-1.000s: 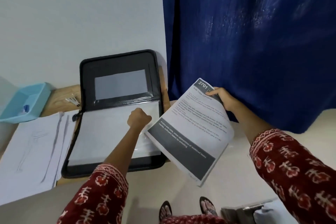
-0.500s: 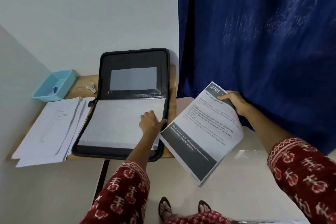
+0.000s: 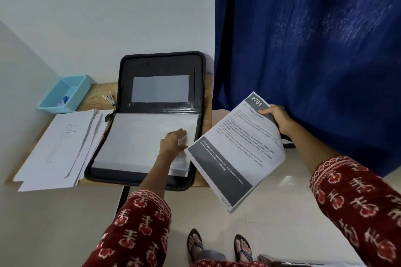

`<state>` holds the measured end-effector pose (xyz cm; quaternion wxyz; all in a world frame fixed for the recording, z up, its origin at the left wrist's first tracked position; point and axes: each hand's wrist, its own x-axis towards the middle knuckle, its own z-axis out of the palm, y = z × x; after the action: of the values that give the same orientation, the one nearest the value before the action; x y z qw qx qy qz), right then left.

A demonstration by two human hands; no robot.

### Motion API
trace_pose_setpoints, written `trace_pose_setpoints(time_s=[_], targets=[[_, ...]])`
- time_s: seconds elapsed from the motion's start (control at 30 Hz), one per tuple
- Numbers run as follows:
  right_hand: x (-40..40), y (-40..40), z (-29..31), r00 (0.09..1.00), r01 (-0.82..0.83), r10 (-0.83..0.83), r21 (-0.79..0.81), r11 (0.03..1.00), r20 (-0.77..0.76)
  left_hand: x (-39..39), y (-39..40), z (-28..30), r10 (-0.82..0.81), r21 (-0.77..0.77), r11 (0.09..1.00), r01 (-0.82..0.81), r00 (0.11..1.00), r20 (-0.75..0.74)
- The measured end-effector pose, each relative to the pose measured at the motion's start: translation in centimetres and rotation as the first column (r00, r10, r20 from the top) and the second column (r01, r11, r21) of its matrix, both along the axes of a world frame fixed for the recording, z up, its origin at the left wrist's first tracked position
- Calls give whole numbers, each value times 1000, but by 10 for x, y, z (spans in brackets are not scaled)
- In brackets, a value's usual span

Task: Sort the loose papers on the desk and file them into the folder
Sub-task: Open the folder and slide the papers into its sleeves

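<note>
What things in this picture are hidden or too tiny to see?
- Small blue-and-white item in the light blue plastic tray, head view: too small to identify.
- Fine text on the printed sheet the right hand grips: blurred.
- Left hand fingertips on the black zip folder: blurred.
- Grey object at bottom edge: cut off.

Folder [image 3: 161, 84]: black, zip-edged, lying open on the bench, lid propped against the wall, clear sleeves stacked inside.
Printed sheet [image 3: 236, 149]: white with grey bands, headed "2701", held tilted in the air to the folder's right.
Loose papers [image 3: 58, 149]: white pile, pencil sketch on top, left of the folder.
</note>
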<state>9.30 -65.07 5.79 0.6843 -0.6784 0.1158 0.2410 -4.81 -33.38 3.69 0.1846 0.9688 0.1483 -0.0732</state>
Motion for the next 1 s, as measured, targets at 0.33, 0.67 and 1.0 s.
trace_pose_setpoints(time_s=[0.33, 0.67, 1.0], targets=[[9, -6, 2, 999, 39, -39, -1, 999, 10, 19, -18, 21, 243, 218, 940, -262, 964, 112], [18, -12, 3, 998, 69, -69, 32, 997, 2, 13, -8, 36, 403, -46, 911, -410, 908, -117], [19, -5, 9, 1000, -23, 23, -102, 995, 3, -25, -33, 21, 424, -95, 906, -413, 890, 166]])
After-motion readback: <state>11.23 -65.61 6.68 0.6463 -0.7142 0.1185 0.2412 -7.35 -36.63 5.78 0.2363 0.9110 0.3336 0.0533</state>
